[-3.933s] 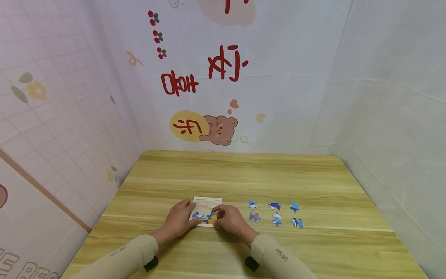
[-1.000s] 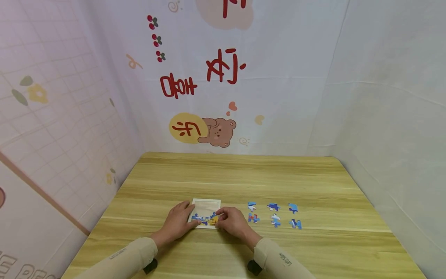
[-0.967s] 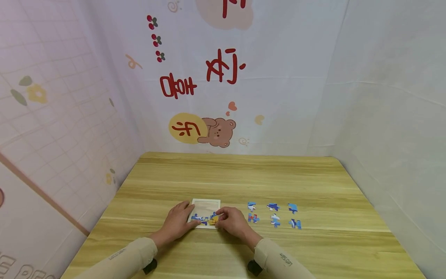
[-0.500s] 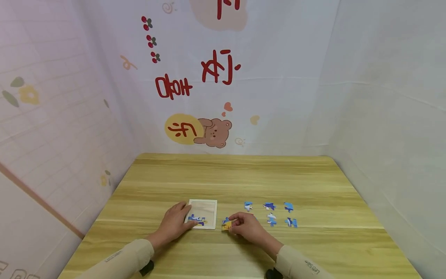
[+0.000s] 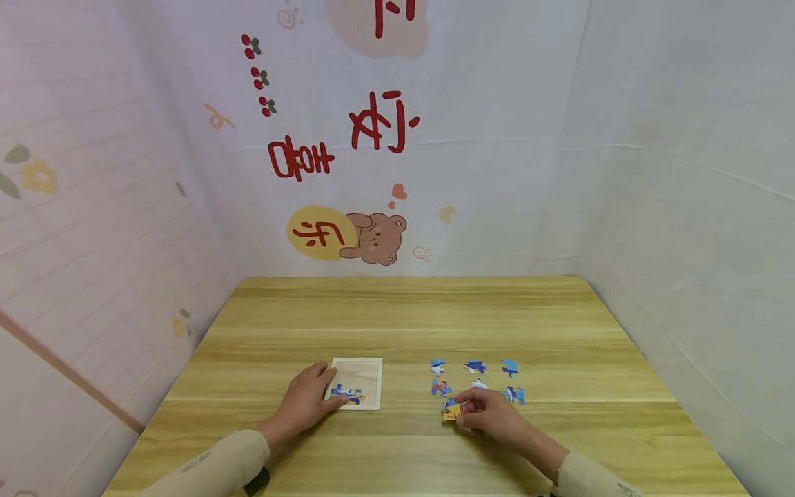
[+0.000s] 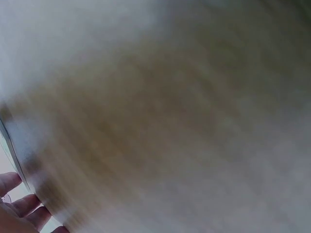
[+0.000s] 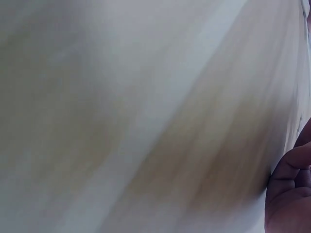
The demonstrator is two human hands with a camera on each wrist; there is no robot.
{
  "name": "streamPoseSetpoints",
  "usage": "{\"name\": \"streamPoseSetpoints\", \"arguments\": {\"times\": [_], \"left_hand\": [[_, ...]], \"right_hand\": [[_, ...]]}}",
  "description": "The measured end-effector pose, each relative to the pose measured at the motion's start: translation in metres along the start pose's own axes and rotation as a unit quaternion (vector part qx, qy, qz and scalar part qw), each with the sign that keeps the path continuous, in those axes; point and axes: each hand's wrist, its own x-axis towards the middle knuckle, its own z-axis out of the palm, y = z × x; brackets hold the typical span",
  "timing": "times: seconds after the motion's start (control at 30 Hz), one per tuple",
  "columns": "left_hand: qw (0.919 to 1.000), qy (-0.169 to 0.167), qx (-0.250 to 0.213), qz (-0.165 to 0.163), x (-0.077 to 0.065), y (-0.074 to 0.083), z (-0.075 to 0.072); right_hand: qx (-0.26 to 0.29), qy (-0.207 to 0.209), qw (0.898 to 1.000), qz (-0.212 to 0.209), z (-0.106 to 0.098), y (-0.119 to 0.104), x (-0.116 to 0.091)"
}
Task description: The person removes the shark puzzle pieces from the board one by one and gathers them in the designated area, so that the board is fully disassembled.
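Note:
My left hand (image 5: 306, 397) rests on the left side of a square puzzle tray (image 5: 359, 360) with a pale rim, its thumb lying over the lower left. A few joined blue, white and yellow puzzle pieces (image 5: 354, 392) fill part of the tray's bottom; the rest shows bare wood. To the right, over the table, my right hand (image 5: 497, 417) pinches a yellow and blue puzzle piece (image 5: 451, 414) between thumb and fingers. In the left wrist view, fingers (image 6: 25, 206) touch near the tray's edge. The right wrist view shows only curled fingers (image 7: 291, 184); the piece is hidden there.
Several loose puzzle pieces lie in two rows just beyond my right hand, among them a dark blue piece (image 5: 475, 366), a light blue piece (image 5: 509, 367) and a red and blue piece (image 5: 440, 387). My right fingers partly cover a white piece (image 5: 478, 383). Walls enclose the wood-grain table (image 5: 397, 310).
My right hand has lifted the yellow and blue piece out of the tray's lower right and carried it rightward, near the loose pieces. My left hand stays on the tray.

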Motion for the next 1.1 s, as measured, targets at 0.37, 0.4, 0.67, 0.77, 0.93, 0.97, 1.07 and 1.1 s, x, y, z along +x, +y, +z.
{"name": "streamPoseSetpoints", "arguments": {"times": [0.37,0.4,0.67,0.77,0.93,0.97,1.07,1.1], "left_hand": [[0.9999,-0.008,-0.008,-0.004,-0.002,0.004,0.000],[0.9999,-0.009,-0.008,-0.005,-0.002,0.004,0.000],[1.0000,-0.002,0.002,-0.008,-0.002,-0.003,0.003],[1.0000,0.000,0.000,-0.003,-0.001,-0.003,0.002],[1.0000,0.007,0.001,0.002,0.001,-0.001,0.003],[1.0000,0.008,0.002,0.003,0.002,-0.001,0.003],[0.9999,0.009,0.003,0.005,0.002,0.000,0.003],[0.9999,0.008,0.002,0.006,0.002,0.000,0.002]], "right_hand": [[-0.020,0.017,1.000,0.012,-0.051,0.024,-0.033],[-0.024,0.019,0.999,0.015,-0.056,0.026,-0.036],[-0.041,0.024,0.998,0.040,-0.091,0.036,-0.050],[-0.045,0.025,0.998,0.040,-0.099,0.039,-0.054],[-0.052,0.024,0.998,0.040,-0.104,0.041,-0.057],[-0.055,0.025,0.997,0.040,-0.104,0.041,-0.057],[-0.064,0.023,0.997,0.035,-0.104,0.041,-0.057],[-0.069,0.022,0.997,0.032,-0.104,0.041,-0.057]]}}
